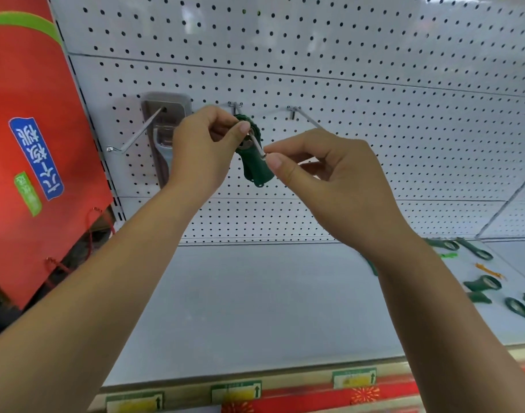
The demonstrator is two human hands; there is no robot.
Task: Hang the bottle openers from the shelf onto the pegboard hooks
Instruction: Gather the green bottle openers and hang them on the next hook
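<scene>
Bottle opener (256, 166), green, sits at the tip of the hook (256, 144), half threaded. Left hand (201, 150) pinches its head; right hand (323, 177) pinches the hook's end. Next move, as I judge it: release the tip and slide the opener back toward the pegboard (374, 84). Spare openers (483, 283) lie on the shelf (255, 293).

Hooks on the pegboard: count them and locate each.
3: left hook near the red bag; middle hook through the opener, between left hand and right hand; right hook partly behind the right hand.

red bag (25, 84) | blue label (36, 158): white Chinese characters, turned, unreadable | shelf-edge tags (235, 390): black up-arrows, print blurred
</scene>
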